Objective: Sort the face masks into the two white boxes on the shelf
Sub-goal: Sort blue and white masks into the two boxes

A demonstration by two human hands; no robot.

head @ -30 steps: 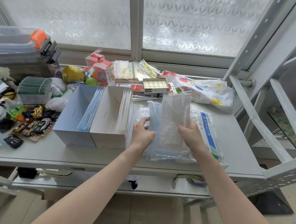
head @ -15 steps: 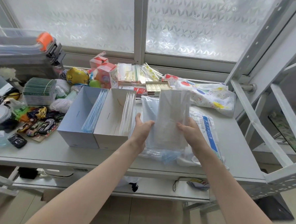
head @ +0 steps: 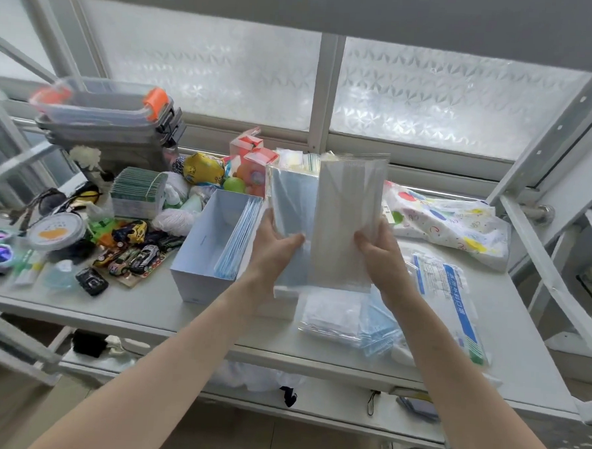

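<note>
My left hand (head: 273, 250) grips a wrapped blue face mask (head: 293, 210), held upright above the shelf. Beside it my right hand (head: 377, 251) holds a wrapped white face mask (head: 347, 223), also upright. The two packets touch and hide most of the second white box (head: 285, 304), of which only a low front corner shows. The first white box (head: 204, 250) stands to the left with several blue masks (head: 239, 242) leaning against its right wall. More wrapped masks (head: 348, 316) lie on the shelf below my hands.
A long blue-and-white mask packet (head: 451, 301) lies at the right, a patterned bag (head: 449, 222) behind it. Toy cars (head: 132, 253), tins, balls and a plastic bin (head: 111, 118) crowd the left. Shelf posts (head: 546, 141) rise at the right, a shelf board overhead.
Both hands have lifted the packets higher and spread them into a blue one on the left and a white one on the right. The camera has moved closer and tilted up.
</note>
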